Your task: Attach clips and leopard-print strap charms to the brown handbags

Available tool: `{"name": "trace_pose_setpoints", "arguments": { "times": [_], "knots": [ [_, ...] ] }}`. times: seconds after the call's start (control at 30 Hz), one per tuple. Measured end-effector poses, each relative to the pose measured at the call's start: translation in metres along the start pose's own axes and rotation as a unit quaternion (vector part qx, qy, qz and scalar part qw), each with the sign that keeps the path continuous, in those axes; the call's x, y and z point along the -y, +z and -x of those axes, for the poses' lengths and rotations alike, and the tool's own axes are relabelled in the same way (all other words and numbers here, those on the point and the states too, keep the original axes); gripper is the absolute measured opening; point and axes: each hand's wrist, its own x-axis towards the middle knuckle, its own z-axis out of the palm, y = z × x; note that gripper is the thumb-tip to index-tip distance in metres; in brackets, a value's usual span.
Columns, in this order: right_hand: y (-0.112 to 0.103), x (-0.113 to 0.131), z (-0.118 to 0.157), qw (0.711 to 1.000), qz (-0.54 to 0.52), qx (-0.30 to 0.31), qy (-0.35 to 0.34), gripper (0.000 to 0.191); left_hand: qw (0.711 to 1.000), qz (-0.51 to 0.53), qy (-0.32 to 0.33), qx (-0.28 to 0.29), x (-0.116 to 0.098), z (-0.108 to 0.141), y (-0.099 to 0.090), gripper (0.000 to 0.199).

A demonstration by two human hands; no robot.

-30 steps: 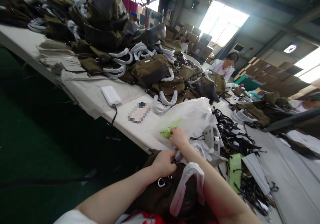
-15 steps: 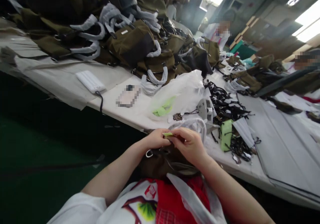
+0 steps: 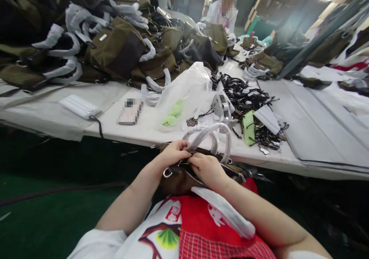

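A brown bag (image 3: 178,181) with an open zipper and a metal ring rests against my front at the table edge. Its white-wrapped handles (image 3: 227,139) stand up behind my hands. My left hand (image 3: 176,151) has its fingers closed at the base of a handle. Close beside it, my right hand (image 3: 208,168) is bent over the bag's top edge, fingers pressed together. Whatever lies between the fingertips is too small to make out. A clear plastic bag with green pieces inside (image 3: 173,114) lies just beyond.
Olive bags (image 3: 115,47) are heaped along the table's back left. A white power bank (image 3: 79,106) and a phone (image 3: 130,112) lie near the front edge. Black cords with tags (image 3: 245,93) are piled right of centre. A person (image 3: 223,14) stands beyond the table.
The view has turned, and the table's things sit further left. The bag's handles now stand upright and more of its zipper shows. The green piece between my fingers is out of sight.
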Motion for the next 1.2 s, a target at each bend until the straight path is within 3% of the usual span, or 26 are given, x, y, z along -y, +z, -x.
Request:
{"name": "trace_pose_setpoints", "arguments": {
  "times": [0.2, 0.37, 0.53, 0.8, 0.93, 1.0, 1.07, 1.13, 1.2],
  "knots": [
    [0.011, -0.004, 0.003, 1.000, -0.005, -0.003, 0.005, 0.019, 1.000, -0.002, 0.004, -0.015, -0.005, 0.004, 0.009, 0.025],
    [0.011, -0.005, 0.000, 0.996, 0.055, 0.050, 0.058, 0.023, 1.000, 0.003, -0.010, -0.003, -0.006, 0.002, 0.012, 0.030],
    [0.008, -0.006, -0.002, 0.993, 0.078, 0.066, 0.058, 0.024, 1.000, 0.001, -0.013, 0.004, -0.002, -0.003, 0.010, 0.033],
    [0.011, -0.010, -0.001, 0.998, 0.012, 0.020, 0.050, 0.018, 1.000, -0.002, -0.008, -0.009, -0.001, -0.004, 0.010, 0.032],
    [0.001, -0.008, 0.009, 0.995, -0.079, -0.056, -0.015, 0.019, 1.000, -0.020, 0.004, -0.018, 0.002, -0.006, 0.007, 0.031],
    [-0.010, -0.009, 0.014, 0.977, -0.165, -0.135, -0.014, 0.020, 0.999, -0.042, 0.013, -0.005, 0.002, -0.005, 0.004, 0.033],
    [-0.021, -0.012, 0.017, 0.940, -0.283, -0.180, 0.052, 0.022, 0.996, -0.078, 0.033, 0.009, -0.002, -0.002, 0.003, 0.040],
    [-0.028, -0.016, 0.014, 0.891, -0.405, -0.153, 0.134, 0.027, 0.990, -0.121, 0.074, -0.007, -0.009, 0.003, 0.003, 0.045],
    [-0.031, -0.020, 0.008, 0.851, -0.485, -0.097, 0.176, 0.033, 0.980, -0.147, 0.127, -0.049, -0.018, 0.009, 0.005, 0.036]
  ]
}}
